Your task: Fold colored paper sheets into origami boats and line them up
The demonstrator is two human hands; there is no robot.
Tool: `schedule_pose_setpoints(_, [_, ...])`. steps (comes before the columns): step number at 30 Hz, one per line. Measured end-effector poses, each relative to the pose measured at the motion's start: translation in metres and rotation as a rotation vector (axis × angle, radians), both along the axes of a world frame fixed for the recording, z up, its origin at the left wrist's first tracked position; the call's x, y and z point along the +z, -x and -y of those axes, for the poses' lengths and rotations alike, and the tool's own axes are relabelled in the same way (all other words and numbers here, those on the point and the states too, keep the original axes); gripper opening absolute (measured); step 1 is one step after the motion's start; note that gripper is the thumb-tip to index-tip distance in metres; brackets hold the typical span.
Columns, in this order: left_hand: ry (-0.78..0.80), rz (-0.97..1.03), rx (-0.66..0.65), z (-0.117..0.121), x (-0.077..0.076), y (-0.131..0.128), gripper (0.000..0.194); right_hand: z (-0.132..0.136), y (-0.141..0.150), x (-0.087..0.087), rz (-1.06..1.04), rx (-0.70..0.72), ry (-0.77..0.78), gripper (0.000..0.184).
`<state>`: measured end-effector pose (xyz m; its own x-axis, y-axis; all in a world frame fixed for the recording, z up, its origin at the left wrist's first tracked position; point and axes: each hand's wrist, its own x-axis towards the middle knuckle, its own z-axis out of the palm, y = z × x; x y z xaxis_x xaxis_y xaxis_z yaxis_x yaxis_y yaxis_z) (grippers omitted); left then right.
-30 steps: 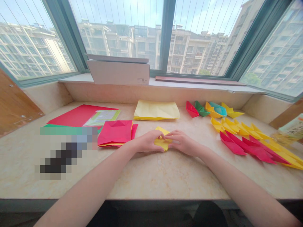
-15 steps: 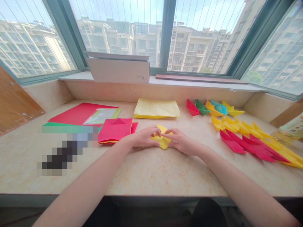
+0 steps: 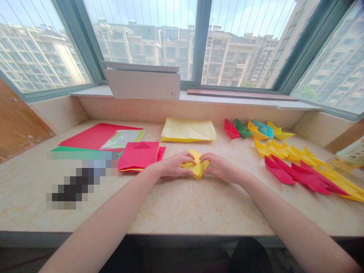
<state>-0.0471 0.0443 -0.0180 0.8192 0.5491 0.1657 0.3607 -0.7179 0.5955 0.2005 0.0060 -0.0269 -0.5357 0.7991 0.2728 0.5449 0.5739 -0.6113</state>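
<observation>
From where I stood, the yellow folded paper point(image 3: 198, 167) was a small, bright piece, matte and creased, worked into several layers. Its top corner pointed away toward the window side and its lower end narrowed to a blunt tip nearer the person. The right side spread out in a flap that looked raised. It was low over the middle of the pale counter point(image 3: 199, 212), between the left hand point(image 3: 176, 165) and right hand point(image 3: 222, 170), its side edges partly hidden under the fingers.
</observation>
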Motion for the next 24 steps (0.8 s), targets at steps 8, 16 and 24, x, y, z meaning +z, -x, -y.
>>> schedule_pose_setpoints(8, [-0.011,-0.052,-0.061,0.0023,0.0018,0.0012,0.035,-0.0026,-0.0028,-0.0047,-0.011,-0.008,-0.011,0.033])
schedule_pose_setpoints(16, [-0.018,-0.053,-0.035,0.0027,-0.002,-0.0004,0.035,-0.0001,0.0004,-0.001,0.015,-0.007,-0.031,0.026])
schedule_pose_setpoints(24, [-0.014,-0.043,-0.053,0.0042,-0.0008,-0.0012,0.035,0.0018,0.0018,-0.0007,0.015,-0.014,-0.015,0.031])
